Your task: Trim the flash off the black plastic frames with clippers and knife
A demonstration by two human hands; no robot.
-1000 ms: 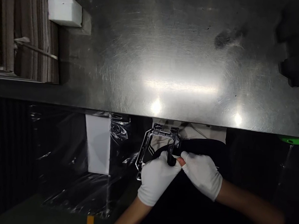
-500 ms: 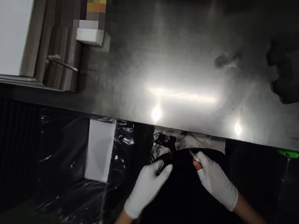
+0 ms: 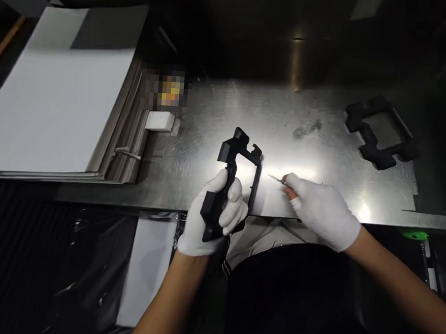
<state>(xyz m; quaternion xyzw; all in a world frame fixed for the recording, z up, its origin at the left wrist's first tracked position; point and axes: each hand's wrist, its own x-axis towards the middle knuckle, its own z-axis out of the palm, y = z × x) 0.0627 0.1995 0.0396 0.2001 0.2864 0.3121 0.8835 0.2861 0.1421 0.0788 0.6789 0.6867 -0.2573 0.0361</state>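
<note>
Head view: left hand [image 3: 214, 214] is gripping a black plastic frame [image 3: 234, 180] by its lower left rail, fingers curled fully round it, thumb up along the edge. The frame is standing roughly upright, top end tilting toward 1 o'clock, hovering over the near edge of the steel desk [image 3: 323, 158]; I can't tell whether it is touching the surface.

Right hand [image 3: 324, 212] is sitting at 3 o'clock of the frame, near but apart from it, closed in a pinch on a thin metal blade [image 3: 275, 179]. The blade tip is pointing toward 9 o'clock, straight at the frame's right rail. One fingertip is showing bare through the glove beside the blade.

Risks, as I'm judging them:
- The blade is aiming toward the left hand's fingers; a slip off the rail could be running it into the glove.
- The exposed fingertip is sitting right at the blade, so a cut is possible there.
- One-handed grip low on the frame: side load from the blade could be twisting it out or flexing the thin right rail.
- The frame is hanging at the desk edge; if dropped, it may be falling to the lap or floor.
- Glare on the steel is washing out the blade tip.

At 2 o'clock, well apart, a black foam insert [image 3: 380, 132] is lying flat. At 9 to 10 o'clock a stack of white sheets [image 3: 55, 104], with a small white block [image 3: 159, 121] just beside it.
</note>
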